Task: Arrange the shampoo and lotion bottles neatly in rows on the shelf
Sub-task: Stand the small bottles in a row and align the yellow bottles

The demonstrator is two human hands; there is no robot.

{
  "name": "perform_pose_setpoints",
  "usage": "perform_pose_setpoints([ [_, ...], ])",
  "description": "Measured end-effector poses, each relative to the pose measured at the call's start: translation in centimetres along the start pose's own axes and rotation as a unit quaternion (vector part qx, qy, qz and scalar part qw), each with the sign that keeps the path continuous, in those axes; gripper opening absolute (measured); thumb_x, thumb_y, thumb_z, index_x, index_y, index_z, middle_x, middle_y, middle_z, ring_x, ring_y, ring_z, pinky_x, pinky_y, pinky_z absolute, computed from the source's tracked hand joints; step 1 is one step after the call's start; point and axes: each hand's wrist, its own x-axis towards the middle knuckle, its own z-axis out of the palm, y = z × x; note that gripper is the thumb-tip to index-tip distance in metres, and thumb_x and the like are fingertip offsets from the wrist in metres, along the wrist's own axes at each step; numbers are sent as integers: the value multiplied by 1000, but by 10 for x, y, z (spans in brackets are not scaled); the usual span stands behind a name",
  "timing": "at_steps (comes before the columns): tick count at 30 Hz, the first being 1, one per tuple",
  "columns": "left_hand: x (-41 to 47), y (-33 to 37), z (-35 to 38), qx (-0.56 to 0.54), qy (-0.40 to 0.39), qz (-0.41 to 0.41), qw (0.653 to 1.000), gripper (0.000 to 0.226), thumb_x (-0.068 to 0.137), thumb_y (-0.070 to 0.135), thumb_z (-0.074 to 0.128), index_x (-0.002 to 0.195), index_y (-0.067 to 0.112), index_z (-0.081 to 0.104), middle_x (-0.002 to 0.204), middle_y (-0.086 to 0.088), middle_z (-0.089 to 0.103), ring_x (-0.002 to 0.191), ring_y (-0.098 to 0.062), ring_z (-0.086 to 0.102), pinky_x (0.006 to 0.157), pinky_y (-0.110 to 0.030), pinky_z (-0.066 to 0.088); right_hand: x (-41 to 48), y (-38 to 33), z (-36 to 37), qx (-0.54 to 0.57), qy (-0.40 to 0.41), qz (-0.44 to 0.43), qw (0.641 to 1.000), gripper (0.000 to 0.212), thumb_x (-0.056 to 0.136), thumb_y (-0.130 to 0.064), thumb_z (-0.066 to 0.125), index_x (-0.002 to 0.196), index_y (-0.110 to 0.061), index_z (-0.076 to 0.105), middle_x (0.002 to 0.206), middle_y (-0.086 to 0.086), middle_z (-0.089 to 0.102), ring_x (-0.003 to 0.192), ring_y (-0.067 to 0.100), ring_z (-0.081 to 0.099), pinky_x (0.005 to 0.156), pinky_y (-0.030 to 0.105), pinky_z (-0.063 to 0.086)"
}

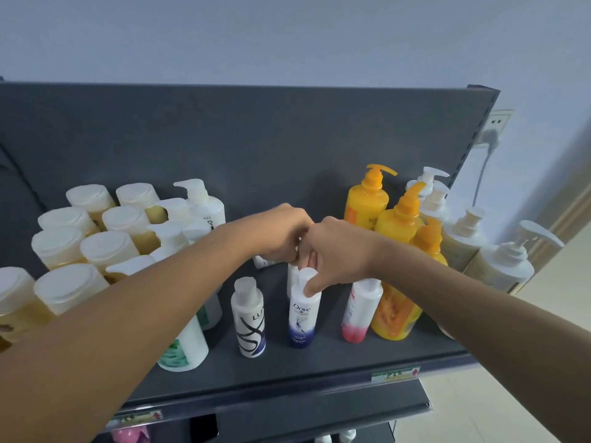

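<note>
Grey shelf [287, 366] holds upright bottles. Right hand [339, 251] pinches the Dove bottle [302, 314] cap at mid-shelf; left hand [281, 233], curled closed, touches it, its hold hidden.

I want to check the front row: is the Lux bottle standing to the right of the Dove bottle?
No. The Lux bottle stands upright to the left of the Dove bottle, whose cap the right hand is touching.

Three orange pump bottles [367, 199], nine amber flat-capped bottles [57, 247], four white pump bottles [499, 263] at right, two hands [281, 235].
</note>
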Motion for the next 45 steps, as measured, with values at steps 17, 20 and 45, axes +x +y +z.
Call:
perform_pose_setpoints([
  [17, 13, -33, -8, 10, 73, -115, 991, 39, 88, 12, 62, 122, 29, 68, 116, 4, 69, 106, -23, 66, 92, -40, 56, 16, 32, -40, 1, 26, 70, 997, 21, 86, -37, 75, 98, -19, 78, 83, -13, 75, 79, 6, 68, 75, 32, 58],
  [20, 25, -38, -6, 36, 78, -126, 988, 37, 88, 19, 64, 124, 29, 67, 121, -1, 66, 106, -29, 65, 89, -41, 57, 33, 50, -36, -38, 29, 82, 996, 25, 87, -29, 74, 108, -16, 76, 89, -9, 72, 85, 13, 66, 77, 34, 57],
  [45, 130, -78, 60, 94, -74, -74, 990, 40, 84, 27, 71, 123, 20, 61, 99, -6, 61, 77, -26, 55, 53, -28, 36, 115, 127, 56, -220, -237, 83, 943, 36, 93, -12, 67, 128, -14, 61, 125, 7, 62, 111, 25, 62, 73, 32, 41],
])
